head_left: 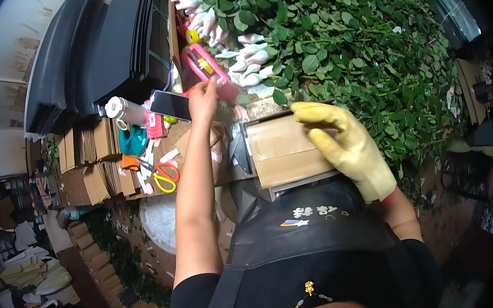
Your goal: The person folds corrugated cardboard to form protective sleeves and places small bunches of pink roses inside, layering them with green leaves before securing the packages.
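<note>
My bare left hand (203,101) reaches to the near end of a pink tape dispenser (219,83). Its fingertips are pressed together there; whatever they pinch is too small to make out. A dark-screened phone (170,105) lies just left of that hand. My right hand (345,146), in a yellow work glove, hovers over the right side of a brown cardboard sheet (282,150), fingers and thumb apart, nothing between them. From here I cannot tell whether the glove touches the cardboard. Bunches of white-wrapped flower heads (252,63) lie beyond, close to the dispenser.
Leafy green stems (355,40) cover the far right of the table. At left are red-and-yellow scissors (165,177), a white bottle (126,111), a red box (154,124) and a teal cloth-like item (133,142). Black sheets (109,48) are stacked behind, folded cardboard (98,139) below them.
</note>
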A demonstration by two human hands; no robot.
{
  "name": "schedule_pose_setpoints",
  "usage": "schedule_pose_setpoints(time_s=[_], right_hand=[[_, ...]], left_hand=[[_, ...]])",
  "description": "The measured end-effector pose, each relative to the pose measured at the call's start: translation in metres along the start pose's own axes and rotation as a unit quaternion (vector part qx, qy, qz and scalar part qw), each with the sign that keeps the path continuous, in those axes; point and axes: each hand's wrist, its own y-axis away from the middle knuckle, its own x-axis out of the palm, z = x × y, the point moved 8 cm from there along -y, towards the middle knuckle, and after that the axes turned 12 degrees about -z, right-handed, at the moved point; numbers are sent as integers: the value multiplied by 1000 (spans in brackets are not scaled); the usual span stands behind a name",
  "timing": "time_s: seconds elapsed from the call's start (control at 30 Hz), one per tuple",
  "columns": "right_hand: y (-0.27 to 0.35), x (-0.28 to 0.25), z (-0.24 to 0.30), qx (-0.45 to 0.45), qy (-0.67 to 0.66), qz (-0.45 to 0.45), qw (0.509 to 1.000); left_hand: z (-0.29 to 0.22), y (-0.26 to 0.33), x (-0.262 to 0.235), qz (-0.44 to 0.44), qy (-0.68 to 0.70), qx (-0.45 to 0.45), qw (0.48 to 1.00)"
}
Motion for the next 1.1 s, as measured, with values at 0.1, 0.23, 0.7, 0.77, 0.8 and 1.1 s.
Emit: schedule_pose_setpoints(time_s=[0.1,0.23,0.7,0.77,0.8,1.1], right_hand=[[-39,26,8,-92,88,51,991],[-100,63,-35,4,207,83,975],[-57,122,-40,-79,345,364,862],[-61,122,-34,-36,329,374,867],[-66,116,-57,-49,270,344,898],[-56,103,-58,-36,229,355,906]], left_hand=[[43,-13,36,67,150,-253,953],[6,40,1,44,221,-237,945],[32,52,24,253,283,-413,828],[73,30,37,312,214,-345,859],[59,34,44,261,152,-362,882],[33,50,44,263,473,-459,705]])
